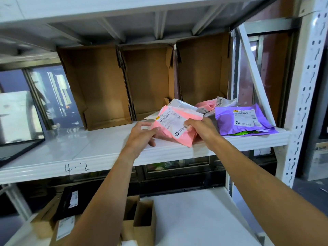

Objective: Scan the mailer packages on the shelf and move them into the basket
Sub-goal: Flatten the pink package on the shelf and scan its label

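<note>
three boxes point(149, 82) side by side at shelf point(79, 150) back | mailers point(179, 112) before them, toward right end | cartons point(142, 221) below shelf

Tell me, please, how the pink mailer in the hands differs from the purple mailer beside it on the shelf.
The pink mailer is held by the left hand and the right hand; the purple mailer lies untouched. The pink mailer is tipped up near the front edge of the shelf; the purple mailer lies flat at its right end. Both are plastic mailers bearing a white shipping label.
</note>
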{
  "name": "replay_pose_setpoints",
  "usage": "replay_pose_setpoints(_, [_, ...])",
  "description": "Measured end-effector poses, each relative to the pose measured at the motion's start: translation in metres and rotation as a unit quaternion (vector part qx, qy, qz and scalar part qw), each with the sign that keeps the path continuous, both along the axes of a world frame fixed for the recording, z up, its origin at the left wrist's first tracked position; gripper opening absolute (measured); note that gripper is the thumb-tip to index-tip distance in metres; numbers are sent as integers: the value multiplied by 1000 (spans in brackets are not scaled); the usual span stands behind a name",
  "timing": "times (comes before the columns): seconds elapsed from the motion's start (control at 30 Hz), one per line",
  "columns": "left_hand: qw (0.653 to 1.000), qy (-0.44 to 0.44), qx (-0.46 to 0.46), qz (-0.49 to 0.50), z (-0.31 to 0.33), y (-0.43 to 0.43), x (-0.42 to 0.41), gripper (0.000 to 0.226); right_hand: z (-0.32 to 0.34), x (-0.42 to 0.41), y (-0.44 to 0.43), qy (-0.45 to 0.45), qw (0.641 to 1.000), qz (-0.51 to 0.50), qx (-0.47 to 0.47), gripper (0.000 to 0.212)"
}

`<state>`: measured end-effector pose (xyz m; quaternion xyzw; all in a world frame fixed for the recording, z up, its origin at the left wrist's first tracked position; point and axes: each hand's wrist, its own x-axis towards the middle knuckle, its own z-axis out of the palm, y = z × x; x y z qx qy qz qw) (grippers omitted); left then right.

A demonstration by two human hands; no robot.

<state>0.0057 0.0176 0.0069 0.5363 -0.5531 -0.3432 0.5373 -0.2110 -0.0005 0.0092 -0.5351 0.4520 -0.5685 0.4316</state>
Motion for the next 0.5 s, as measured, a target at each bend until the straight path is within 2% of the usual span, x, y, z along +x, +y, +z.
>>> replay_pose_setpoints(0.13, [1000,-11,-1,-15,0,1,1,40,0,-2,3,32,999,9,1,11])
replay_pose_setpoints(0.3, [1000,-2,-6,-21,-1,-1,-1,18,1,-5,8,85,996,3,0,14])
replay_pose_setpoints(0.5, [992,-120,-24,-23,-8,-10,-2,22,1,5,7,196,979,49,5,13])
